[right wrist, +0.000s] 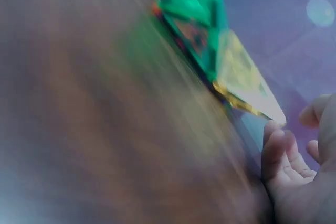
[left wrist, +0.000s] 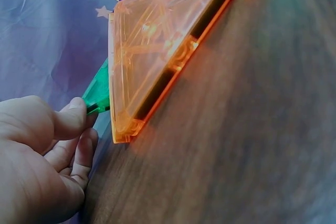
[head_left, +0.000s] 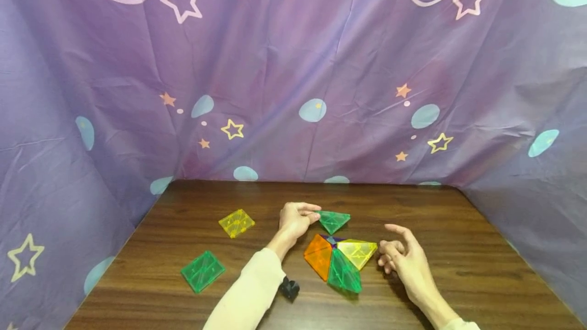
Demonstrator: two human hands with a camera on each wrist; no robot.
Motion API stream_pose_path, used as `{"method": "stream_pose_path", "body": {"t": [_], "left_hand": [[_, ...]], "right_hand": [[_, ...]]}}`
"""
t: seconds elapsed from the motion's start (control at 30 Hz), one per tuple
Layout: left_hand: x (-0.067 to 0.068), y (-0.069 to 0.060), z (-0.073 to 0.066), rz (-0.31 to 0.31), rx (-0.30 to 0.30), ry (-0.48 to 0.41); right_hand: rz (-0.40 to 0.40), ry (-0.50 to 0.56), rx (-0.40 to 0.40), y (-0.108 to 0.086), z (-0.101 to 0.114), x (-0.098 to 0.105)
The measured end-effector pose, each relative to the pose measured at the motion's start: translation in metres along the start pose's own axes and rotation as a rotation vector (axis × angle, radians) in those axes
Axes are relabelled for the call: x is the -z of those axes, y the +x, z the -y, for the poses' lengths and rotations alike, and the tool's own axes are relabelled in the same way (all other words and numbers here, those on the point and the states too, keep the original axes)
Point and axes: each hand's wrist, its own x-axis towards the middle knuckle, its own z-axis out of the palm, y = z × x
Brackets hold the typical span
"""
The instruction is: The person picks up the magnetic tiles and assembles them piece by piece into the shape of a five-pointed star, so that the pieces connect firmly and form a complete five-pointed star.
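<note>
My left hand [head_left: 295, 219] pinches a corner of a green triangular magnetic tile [head_left: 334, 221] between thumb and fingers, behind a small tile structure. In that structure an orange tile [head_left: 318, 257] slants on the left, a second green tile [head_left: 345, 273] slants at the front, and a yellow triangular tile [head_left: 358, 252] is on the right. A bit of purple and blue shows at its middle. Beside the yellow tile's outer tip is my right hand [head_left: 405, 258], fingers loosely bent and holding nothing. In the right wrist view its fingertips [right wrist: 275, 135] are close to that tip; contact is unclear.
On the left of the wooden table [head_left: 151, 274] lie a yellow square tile [head_left: 236, 223] and a green square tile [head_left: 203, 271]. A small black object [head_left: 290, 288] is beside the left sleeve. A purple patterned cloth [head_left: 284, 65] hangs behind the table.
</note>
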Motion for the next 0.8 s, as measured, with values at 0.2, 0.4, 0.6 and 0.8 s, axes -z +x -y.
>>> {"method": "stream_pose_path", "body": {"t": [0.2, 0.4, 0.6, 0.8], "left_hand": [[0.0, 0.0, 0.004, 0.014, 0.004, -0.061], [0.002, -0.001, 0.008, 0.043, 0.007, -0.125], [0.004, -0.001, 0.008, 0.059, 0.003, -0.165], [0.012, 0.004, 0.009, 0.101, 0.008, -0.252]], "right_hand": [[0.165, -0.028, -0.049, -0.033, 0.004, -0.007], [0.437, -0.033, -0.092, -0.04, 0.005, -0.01], [0.565, -0.087, -0.05, -0.041, 0.008, -0.013], [0.57, -0.089, -0.024, -0.037, 0.009, -0.013]]}}
